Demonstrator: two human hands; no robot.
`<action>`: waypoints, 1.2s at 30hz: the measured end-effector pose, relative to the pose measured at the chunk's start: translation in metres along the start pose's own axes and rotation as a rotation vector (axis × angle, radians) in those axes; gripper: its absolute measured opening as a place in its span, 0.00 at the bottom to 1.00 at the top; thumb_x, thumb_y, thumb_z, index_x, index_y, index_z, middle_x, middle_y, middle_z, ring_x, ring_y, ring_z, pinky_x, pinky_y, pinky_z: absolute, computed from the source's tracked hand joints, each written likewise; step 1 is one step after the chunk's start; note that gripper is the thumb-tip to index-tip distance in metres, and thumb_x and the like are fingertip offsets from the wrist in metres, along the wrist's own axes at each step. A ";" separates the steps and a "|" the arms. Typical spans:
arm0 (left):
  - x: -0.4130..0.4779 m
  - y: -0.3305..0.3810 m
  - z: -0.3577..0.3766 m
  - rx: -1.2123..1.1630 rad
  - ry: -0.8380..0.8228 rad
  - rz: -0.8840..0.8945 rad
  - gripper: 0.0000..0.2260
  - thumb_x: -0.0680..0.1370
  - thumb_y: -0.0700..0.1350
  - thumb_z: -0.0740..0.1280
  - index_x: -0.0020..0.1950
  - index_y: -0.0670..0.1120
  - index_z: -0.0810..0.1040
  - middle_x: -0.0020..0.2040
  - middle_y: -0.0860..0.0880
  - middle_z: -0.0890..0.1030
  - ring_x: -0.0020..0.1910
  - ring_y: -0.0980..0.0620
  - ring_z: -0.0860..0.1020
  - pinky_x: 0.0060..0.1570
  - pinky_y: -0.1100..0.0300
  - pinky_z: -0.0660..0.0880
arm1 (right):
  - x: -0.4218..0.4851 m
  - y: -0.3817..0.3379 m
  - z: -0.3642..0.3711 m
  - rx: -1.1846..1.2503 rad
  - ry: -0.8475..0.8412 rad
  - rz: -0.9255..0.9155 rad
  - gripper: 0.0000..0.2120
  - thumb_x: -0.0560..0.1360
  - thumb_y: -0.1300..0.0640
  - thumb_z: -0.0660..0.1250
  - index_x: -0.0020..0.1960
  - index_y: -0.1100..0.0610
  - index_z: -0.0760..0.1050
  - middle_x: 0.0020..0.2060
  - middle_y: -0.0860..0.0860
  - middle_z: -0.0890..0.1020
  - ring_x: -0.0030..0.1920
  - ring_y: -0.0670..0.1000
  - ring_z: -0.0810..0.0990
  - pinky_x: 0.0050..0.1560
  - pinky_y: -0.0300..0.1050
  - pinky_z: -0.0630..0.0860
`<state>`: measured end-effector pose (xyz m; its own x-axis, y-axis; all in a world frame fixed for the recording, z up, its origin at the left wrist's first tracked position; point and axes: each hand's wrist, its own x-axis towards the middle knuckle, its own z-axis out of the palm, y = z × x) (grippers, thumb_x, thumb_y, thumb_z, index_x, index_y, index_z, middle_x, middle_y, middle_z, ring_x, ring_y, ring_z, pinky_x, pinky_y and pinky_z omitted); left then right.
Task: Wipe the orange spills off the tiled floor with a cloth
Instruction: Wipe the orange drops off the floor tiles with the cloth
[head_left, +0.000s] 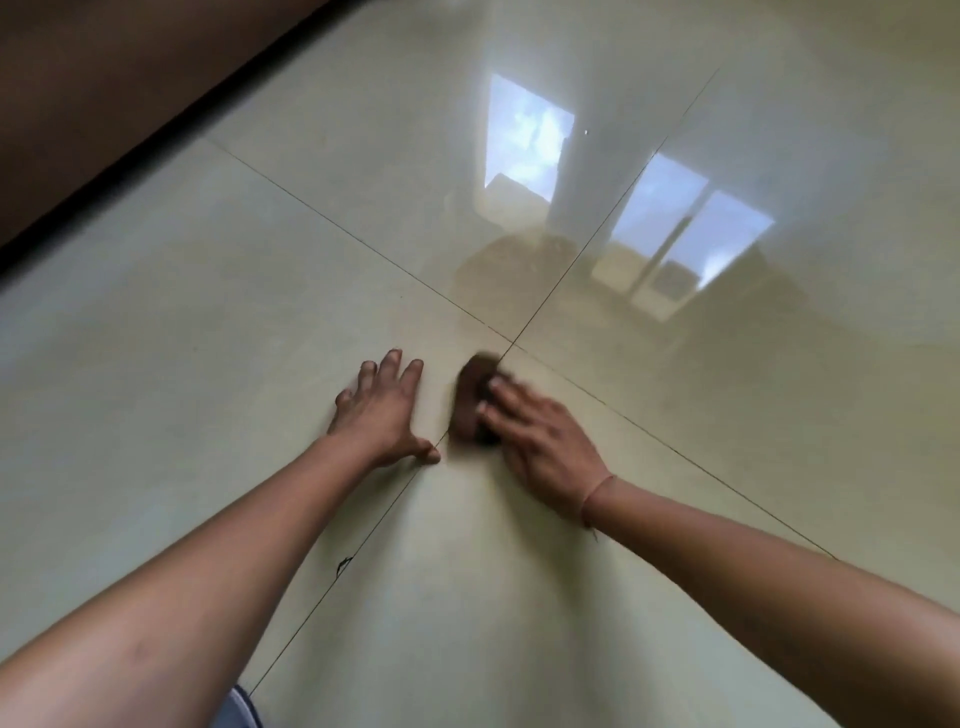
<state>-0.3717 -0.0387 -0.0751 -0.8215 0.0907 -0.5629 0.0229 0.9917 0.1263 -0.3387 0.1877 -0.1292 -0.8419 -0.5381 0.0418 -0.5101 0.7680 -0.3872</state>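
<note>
Tiled floor (467, 623): pale and glossy between the forearms; no orange shows on this nearest stretch.
Dark mark (343, 564): small black fleck on the grout line closest to the body. It is not orange, so scrubbing it would waste effort.
Left hand (382, 410): flat on the tile with fingers spread, holding nothing and bracing. On damp gloss it could skid.
Right hand (540, 441): fingers straight, pressing down on the cloth, not wrapped round it.
Cloth (470, 400): brown wad just right of the left thumb, near the grout crossing (511, 345). It is blurred, so whether orange lies beneath is unclear. Unpinched, it may slip free or push residue into the grout.
Window reflections (530, 135): the glare farther off could hide leftover streaks.
</note>
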 end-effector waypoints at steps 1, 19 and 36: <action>0.000 -0.002 0.002 -0.014 -0.004 0.007 0.52 0.67 0.61 0.75 0.79 0.51 0.46 0.79 0.48 0.42 0.78 0.43 0.46 0.72 0.41 0.58 | -0.010 0.004 -0.001 -0.011 -0.085 -0.186 0.21 0.75 0.54 0.57 0.67 0.52 0.73 0.71 0.55 0.69 0.70 0.59 0.67 0.64 0.51 0.66; -0.016 -0.122 0.005 -0.074 0.164 -0.126 0.28 0.80 0.55 0.60 0.78 0.52 0.55 0.80 0.46 0.49 0.78 0.45 0.52 0.73 0.46 0.55 | 0.088 -0.065 0.026 -0.058 -0.111 -0.358 0.23 0.73 0.54 0.55 0.66 0.54 0.73 0.70 0.58 0.70 0.69 0.61 0.68 0.59 0.56 0.71; -0.031 -0.161 0.032 -0.125 0.116 -0.084 0.29 0.82 0.37 0.52 0.79 0.56 0.49 0.80 0.51 0.43 0.79 0.48 0.48 0.74 0.47 0.57 | 0.093 -0.118 0.061 0.162 -0.150 -0.541 0.17 0.76 0.56 0.61 0.64 0.55 0.75 0.69 0.58 0.71 0.70 0.60 0.67 0.58 0.55 0.72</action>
<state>-0.3319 -0.1982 -0.1046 -0.8781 -0.0106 -0.4784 -0.1137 0.9757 0.1871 -0.3465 0.0258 -0.1355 -0.4289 -0.8913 0.1469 -0.8172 0.3135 -0.4836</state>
